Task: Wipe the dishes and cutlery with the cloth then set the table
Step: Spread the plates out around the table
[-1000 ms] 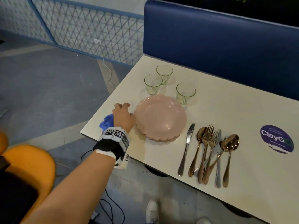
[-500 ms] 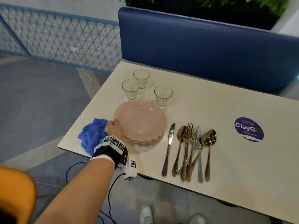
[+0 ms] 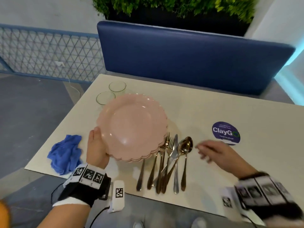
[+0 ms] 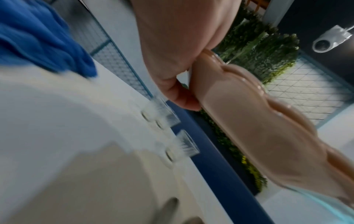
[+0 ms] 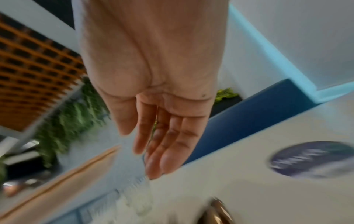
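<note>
My left hand [image 3: 97, 145] grips the near-left rim of a pink scalloped plate [image 3: 131, 124] and holds it tilted above the stack of pink plates [image 3: 144, 158]. In the left wrist view the fingers [image 4: 184, 98] curl under the plate [image 4: 249, 128]. A crumpled blue cloth [image 3: 65, 153] lies at the table's front left corner, left of that hand. Several pieces of cutlery [image 3: 167, 162] lie in a row right of the stack. My right hand [image 3: 212, 150] hovers open just right of the cutlery, its fingers [image 5: 168, 144] straight and holding nothing.
Two glasses [image 3: 105, 97] [image 3: 117, 86] stand behind the plates; the raised plate hides anything further behind it. A purple round sticker [image 3: 225, 133] is on the white table [image 3: 213, 104]. A blue bench back [image 3: 181, 60] runs along the far side.
My left hand has taken hold of the top plate and raised it off the stack. My right hand has come into view over the table beside the cutlery.
</note>
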`<state>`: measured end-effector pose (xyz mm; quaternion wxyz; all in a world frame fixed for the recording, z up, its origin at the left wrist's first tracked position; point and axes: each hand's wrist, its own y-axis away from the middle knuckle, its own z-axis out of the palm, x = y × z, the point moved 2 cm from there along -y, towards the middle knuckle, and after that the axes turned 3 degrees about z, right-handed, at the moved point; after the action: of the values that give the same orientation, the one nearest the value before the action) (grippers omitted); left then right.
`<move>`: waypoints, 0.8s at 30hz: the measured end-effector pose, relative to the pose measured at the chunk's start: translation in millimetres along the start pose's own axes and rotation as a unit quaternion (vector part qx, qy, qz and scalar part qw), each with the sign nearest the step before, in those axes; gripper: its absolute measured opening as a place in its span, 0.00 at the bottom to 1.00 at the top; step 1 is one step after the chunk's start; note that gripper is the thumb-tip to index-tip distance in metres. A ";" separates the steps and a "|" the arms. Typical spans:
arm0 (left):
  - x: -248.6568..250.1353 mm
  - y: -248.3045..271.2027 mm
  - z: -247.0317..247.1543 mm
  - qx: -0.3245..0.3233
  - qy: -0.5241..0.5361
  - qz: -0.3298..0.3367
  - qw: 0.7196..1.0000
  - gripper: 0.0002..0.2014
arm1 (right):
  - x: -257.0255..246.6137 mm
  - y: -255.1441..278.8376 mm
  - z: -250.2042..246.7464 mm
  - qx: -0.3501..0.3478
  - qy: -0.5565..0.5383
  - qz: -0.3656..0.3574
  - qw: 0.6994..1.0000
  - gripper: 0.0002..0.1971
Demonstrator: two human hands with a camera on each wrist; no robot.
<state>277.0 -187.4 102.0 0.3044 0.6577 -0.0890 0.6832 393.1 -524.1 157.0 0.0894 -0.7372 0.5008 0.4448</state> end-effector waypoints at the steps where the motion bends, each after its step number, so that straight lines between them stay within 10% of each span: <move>1: 1.5 8.4 19.1 -0.025 -0.004 0.005 1.000 0.20 | -12.0 -18.0 -6.3 0.008 -0.018 -0.025 0.999 0.08; 9: -8.5 75.7 158.3 -0.096 -0.020 0.013 0.995 0.17 | 4.0 -75.9 -83.3 0.063 0.001 -0.049 0.997 0.20; 15: -43.0 84.7 229.5 -0.163 0.023 -0.056 0.985 0.36 | 44.6 -81.5 -134.2 0.064 0.054 -0.006 0.996 0.31; 24: -56.8 103.1 296.0 -0.031 -0.001 -0.131 0.991 0.30 | 65.2 -87.6 -180.6 0.118 -0.224 -0.054 0.966 0.16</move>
<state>469.2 -441.2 111.8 0.4111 0.6547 -0.0237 0.6339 573.6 -629.1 187.2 0.3094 -0.6286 0.4763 0.5314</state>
